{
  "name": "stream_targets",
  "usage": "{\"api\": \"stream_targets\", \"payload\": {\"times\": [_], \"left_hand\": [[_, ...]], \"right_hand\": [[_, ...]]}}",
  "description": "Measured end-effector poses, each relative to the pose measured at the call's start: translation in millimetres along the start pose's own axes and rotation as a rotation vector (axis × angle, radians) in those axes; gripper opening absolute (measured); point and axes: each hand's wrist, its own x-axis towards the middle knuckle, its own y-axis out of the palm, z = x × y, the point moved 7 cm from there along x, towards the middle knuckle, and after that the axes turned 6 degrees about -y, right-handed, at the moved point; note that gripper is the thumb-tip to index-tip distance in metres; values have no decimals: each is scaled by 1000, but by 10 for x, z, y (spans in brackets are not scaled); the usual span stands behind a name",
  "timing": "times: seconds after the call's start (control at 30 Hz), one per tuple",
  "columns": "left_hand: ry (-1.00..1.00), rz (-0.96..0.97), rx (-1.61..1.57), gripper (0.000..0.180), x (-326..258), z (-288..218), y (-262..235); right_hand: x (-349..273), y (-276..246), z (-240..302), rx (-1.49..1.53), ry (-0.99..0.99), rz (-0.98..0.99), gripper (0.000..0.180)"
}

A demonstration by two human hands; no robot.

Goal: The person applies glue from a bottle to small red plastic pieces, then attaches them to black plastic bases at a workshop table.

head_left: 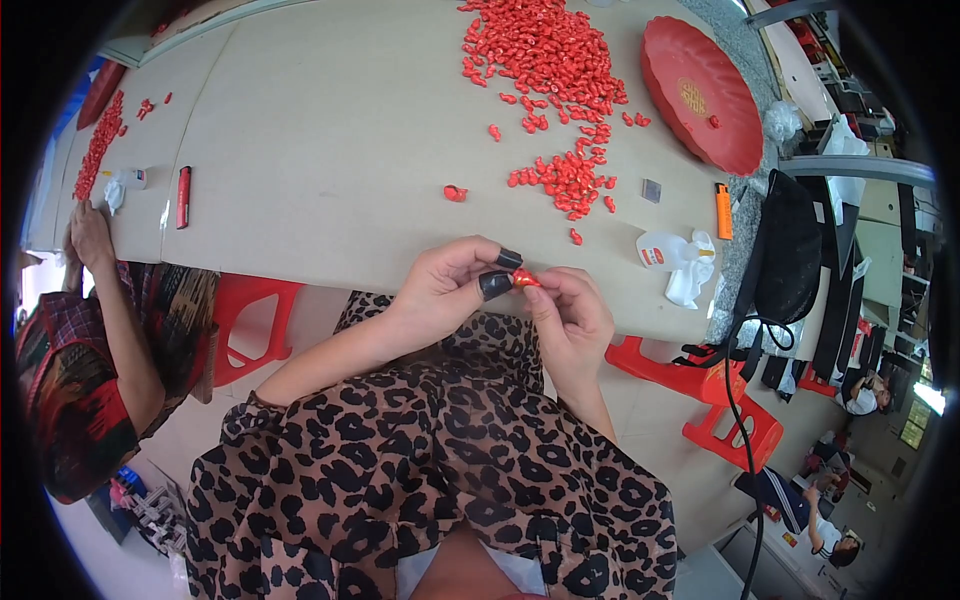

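Note:
Close to the table's near edge, both my hands meet at a small shiny red piece [524, 278] with a yellowish mark. My left hand [440, 285], black wrapping on its thumb and index finger, pinches it from one side. Thumb and fingertips of my right hand [575, 315] close on its other side. Fingers partly cover the piece, so its full shape is hidden. A single similar red piece [455, 193] lies just beyond my left hand. Farther off is a large heap of small red pieces [550, 55], trailing toward me into a smaller cluster [568, 183].
At the right stand a scalloped red tray [655, 75], a white bottle [662, 250] beside crumpled tissue [690, 283], an orange lighter [723, 212] and a black bag [790, 250]. Red stools [735, 430] stand below the table. A co-worker's hand [92, 238] touches red pieces at far left.

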Motion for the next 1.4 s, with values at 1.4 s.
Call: {"api": "stream_targets", "payload": {"times": [1.4], "left_hand": [[-123, -29, 65, 14, -9, 60, -34]], "right_hand": [[-35, 38, -156, 265, 339, 11, 16]]}}
